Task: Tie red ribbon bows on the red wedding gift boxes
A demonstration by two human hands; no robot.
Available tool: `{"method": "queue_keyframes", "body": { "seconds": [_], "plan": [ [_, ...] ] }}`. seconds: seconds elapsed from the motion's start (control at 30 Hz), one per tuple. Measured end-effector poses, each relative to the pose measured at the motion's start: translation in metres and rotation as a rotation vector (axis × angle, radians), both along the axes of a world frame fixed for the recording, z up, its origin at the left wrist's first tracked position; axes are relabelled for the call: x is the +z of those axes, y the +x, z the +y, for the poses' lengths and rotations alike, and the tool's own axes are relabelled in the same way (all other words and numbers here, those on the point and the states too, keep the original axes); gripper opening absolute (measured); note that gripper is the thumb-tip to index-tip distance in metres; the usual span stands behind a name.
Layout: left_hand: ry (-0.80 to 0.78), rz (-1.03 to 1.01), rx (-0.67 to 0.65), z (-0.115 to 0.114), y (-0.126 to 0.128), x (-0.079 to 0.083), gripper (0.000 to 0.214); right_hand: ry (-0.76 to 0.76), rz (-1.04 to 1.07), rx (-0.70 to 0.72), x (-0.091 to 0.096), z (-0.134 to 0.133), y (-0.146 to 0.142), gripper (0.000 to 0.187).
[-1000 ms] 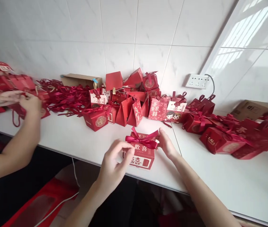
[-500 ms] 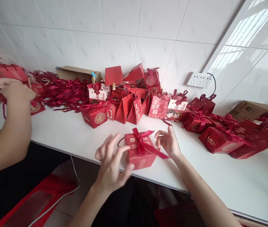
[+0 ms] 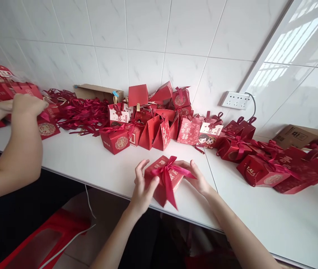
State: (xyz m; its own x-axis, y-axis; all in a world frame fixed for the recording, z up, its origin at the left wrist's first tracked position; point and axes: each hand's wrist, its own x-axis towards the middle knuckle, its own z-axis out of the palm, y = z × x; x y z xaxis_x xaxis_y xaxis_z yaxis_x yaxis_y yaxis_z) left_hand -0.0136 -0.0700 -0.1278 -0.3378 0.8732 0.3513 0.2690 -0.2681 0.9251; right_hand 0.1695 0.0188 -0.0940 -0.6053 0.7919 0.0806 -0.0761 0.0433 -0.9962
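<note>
A red gift box (image 3: 159, 192) with gold lettering stands at the front edge of the white table (image 3: 114, 168), turned at an angle. A dark red ribbon bow (image 3: 167, 172) is tied on its top, one tail hanging down the front and the other reaching right. My left hand (image 3: 142, 189) clasps the box's left side, thumb in front. Against the right and far side rests my right hand (image 3: 197, 180), fingers curved round the box and partly hidden behind the bow.
Several red gift boxes (image 3: 115, 142) crowd the wall side, beside a heap of ribbons (image 3: 84, 116). More boxes (image 3: 262, 170) stand at the right, below a power strip (image 3: 235, 101). At the left, a co-worker's hands (image 3: 30, 104) are busy among red boxes.
My hands have closed in on the box from both sides. The box has turned, and one ribbon tail now hangs down its front. The view has shifted slightly.
</note>
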Motion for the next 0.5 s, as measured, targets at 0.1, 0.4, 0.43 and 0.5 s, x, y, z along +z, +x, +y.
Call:
{"method": "queue_keyframes", "body": {
  "seconds": [0.1,0.4,0.43,0.5],
  "plan": [
    [0.018,-0.152,0.082,0.019,-0.023,0.003,0.043,-0.003,-0.014,-0.021,-0.004,0.004,0.001,0.067],
    [-0.037,-0.096,0.078,-0.009,-0.034,0.031,0.035,0.492,-0.081,-0.324,0.001,0.001,0.002,0.048],
    [-0.088,-0.07,0.05,-0.014,-0.032,0.036,0.033,0.597,-0.1,-0.311,0.003,-0.003,0.001,0.049],
    [-0.166,-0.039,0.005,-0.02,-0.028,0.044,0.032,0.773,-0.181,-0.243,0.008,-0.012,-0.004,0.064]
  ]
}}
